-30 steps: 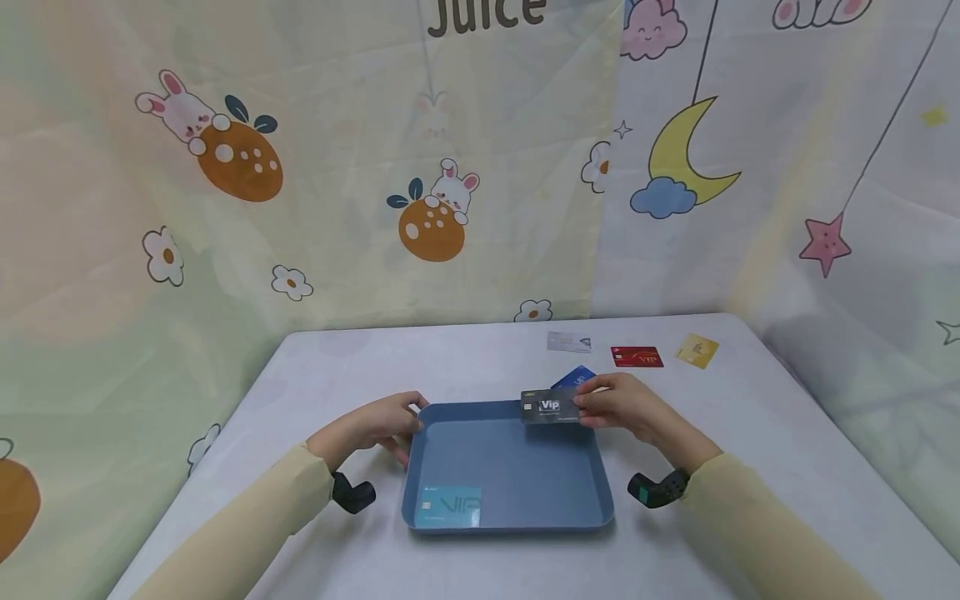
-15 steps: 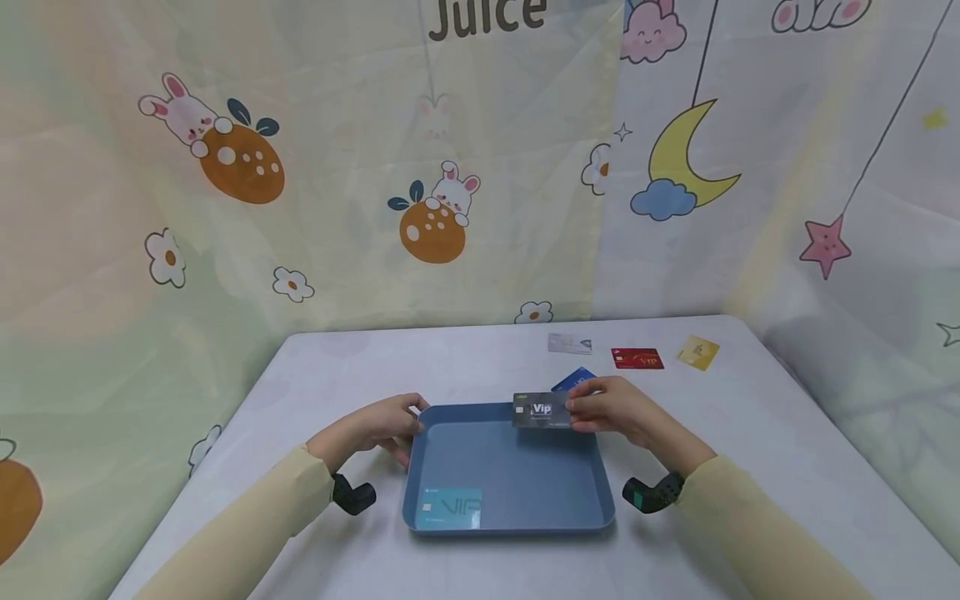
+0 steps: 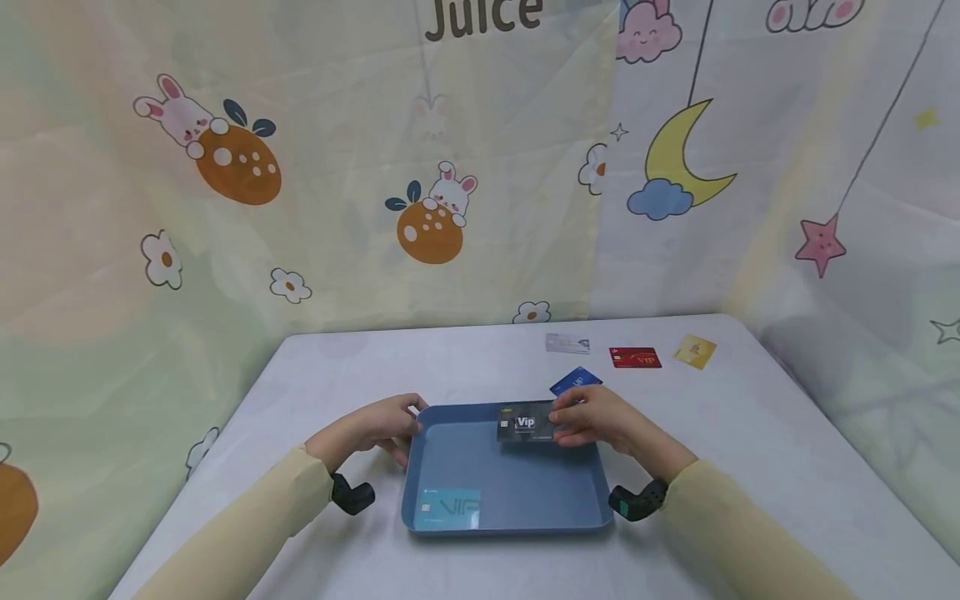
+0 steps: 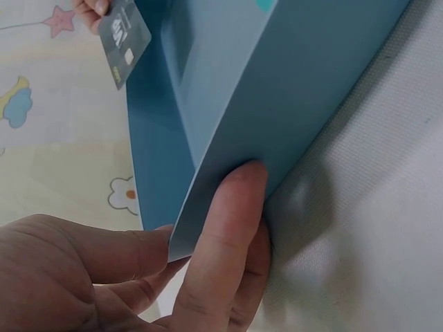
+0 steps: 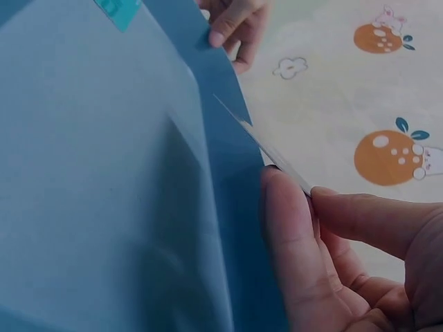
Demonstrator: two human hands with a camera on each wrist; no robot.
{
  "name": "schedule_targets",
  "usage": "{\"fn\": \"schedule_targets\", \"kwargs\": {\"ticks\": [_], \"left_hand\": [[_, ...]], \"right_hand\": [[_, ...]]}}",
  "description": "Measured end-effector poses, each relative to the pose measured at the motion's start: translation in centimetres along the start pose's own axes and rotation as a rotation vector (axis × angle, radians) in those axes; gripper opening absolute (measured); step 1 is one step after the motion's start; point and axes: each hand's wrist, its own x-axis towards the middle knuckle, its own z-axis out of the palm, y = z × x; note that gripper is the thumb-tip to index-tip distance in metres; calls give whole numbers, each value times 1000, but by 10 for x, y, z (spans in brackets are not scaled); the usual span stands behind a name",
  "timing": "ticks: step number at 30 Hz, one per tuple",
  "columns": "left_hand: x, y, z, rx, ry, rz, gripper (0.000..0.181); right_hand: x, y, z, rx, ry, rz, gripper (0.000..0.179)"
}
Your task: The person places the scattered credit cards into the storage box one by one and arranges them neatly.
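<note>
On the worktop sits the blue tray, likely light and stiff, its far-left corner gripped by the left hand. The right hand pinches the right end of the dark card over the tray's far side; probably slick and slightly springy, it suits edge holds.

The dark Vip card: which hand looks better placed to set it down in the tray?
Probably the right hand: it pinches the dark card over the far side of the blue tray, while the left hand holds the tray's far left corner.
</note>
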Motion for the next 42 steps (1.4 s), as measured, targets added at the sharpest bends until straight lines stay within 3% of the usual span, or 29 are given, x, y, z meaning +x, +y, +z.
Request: {"fn": "schedule_targets", "kwargs": {"ticks": [25,42], "left_hand": [[1,-1,1,6,7,5,34],[-2,4,3,5,24,-10,35]], "right_hand": [[3,5,37,32,-99,-8,26],[5,4,50,26,-131,0,28]]}}
